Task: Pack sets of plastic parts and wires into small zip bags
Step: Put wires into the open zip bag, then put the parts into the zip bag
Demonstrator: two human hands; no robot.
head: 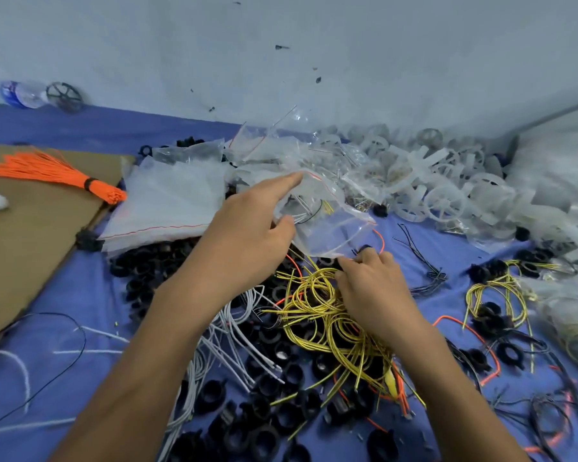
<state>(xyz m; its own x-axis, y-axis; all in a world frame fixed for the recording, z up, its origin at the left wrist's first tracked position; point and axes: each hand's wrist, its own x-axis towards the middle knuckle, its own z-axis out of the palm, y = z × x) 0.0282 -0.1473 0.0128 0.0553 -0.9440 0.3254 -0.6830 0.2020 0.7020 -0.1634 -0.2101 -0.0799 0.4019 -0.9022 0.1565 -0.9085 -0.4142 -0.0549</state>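
Clear zip bag point(327, 225) hangs pinched in your left hand point(247, 235) so your right hand point(371, 285), clutching yellow wires point(314, 305) below, can load it.

Both bare forearms reach forward, the hands close together.
The left hand point(247, 235) is raised, its index finger stretched out and its thumb pinching a zip bag point(331, 228). The right hand point(371, 288) sits lower, palm down, fingers curled with their tips hidden; whether they grip anything cannot be told.
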